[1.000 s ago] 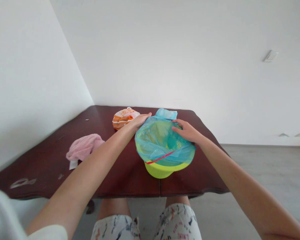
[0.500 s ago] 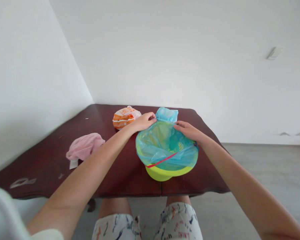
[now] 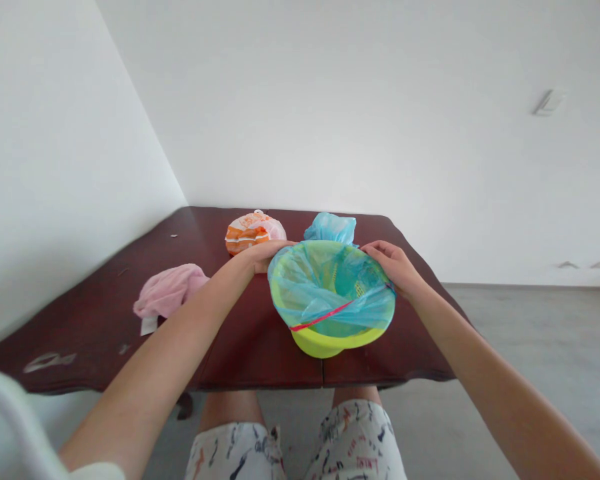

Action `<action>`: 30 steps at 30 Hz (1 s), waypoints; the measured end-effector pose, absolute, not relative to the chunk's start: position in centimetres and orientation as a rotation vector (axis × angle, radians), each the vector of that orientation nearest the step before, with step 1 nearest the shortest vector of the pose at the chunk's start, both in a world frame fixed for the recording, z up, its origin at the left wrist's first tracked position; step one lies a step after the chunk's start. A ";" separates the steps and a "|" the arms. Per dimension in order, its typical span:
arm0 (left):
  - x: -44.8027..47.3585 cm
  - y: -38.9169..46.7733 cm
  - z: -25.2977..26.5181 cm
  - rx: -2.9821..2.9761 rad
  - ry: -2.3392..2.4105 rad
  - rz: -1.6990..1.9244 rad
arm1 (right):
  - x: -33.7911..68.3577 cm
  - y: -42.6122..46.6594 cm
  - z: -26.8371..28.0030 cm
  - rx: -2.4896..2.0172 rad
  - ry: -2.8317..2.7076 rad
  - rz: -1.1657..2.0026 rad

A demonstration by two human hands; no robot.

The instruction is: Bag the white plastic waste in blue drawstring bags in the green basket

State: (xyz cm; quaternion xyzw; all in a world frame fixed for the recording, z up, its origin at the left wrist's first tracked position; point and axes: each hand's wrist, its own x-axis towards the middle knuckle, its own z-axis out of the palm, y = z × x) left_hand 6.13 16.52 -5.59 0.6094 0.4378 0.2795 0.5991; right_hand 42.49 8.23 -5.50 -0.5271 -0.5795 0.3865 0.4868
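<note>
Left hand (image 3: 270, 253): at the far left of the basket's rim, fingers stretched along it and partly hidden by film; cannot tell whether it grips.

Right hand (image 3: 392, 262): at the far right of the rim, thumb and fingers drawn near one another at the edge; a firm hold on the film cannot be confirmed.

Basket (image 3: 325, 346): yellow-green, round, with latticed openings; stands between the hands, near the table's front edge, right of its middle, mouth upward.

Bag (image 3: 313, 288): thin, translucent blue film; lines the basket and is folded over much of its rim, leaving a green strip bare at the front. Red drawstring (image 3: 325, 315), slanting across the front side.

Blue bundle (image 3: 332, 228): crumpled plastic, behind the basket toward the table's far edge; cannot tell whether it joins the bag.

Orange-and-white package (image 3: 253, 233): near the far edge, beyond the left hand.

Pink cloth (image 3: 169, 291): rumpled, white label (image 3: 149, 325) showing; left part of the table.

Clear strip (image 3: 49, 361): by the front left corner.

Table (image 3: 245, 357): dark red-brown, glossy, with a seam.
</note>
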 end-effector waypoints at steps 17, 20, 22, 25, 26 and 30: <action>2.8 1.4 -8.2 2.388 0.814 1.306 | 44.9 -4.9 -8.4 -0.987 -1.740 0.348; 3.6 -1.7 -7.6 2.584 0.819 1.311 | 44.3 -5.1 -9.8 -0.988 -1.673 0.234; 4.2 -2.6 -8.0 2.562 0.835 1.476 | 43.8 -5.4 -11.0 -0.965 -1.589 0.197; 4.9 -3.2 -9.3 2.498 0.871 1.689 | 43.0 -6.2 -12.8 -0.931 -1.573 0.209; 5.0 -3.4 -9.7 2.476 0.892 1.738 | 42.8 -6.5 -13.3 -0.918 -1.587 0.212; 5.5 -4.2 -11.3 2.431 0.943 1.803 | 41.8 -7.6 -15.1 -0.910 -1.627 0.173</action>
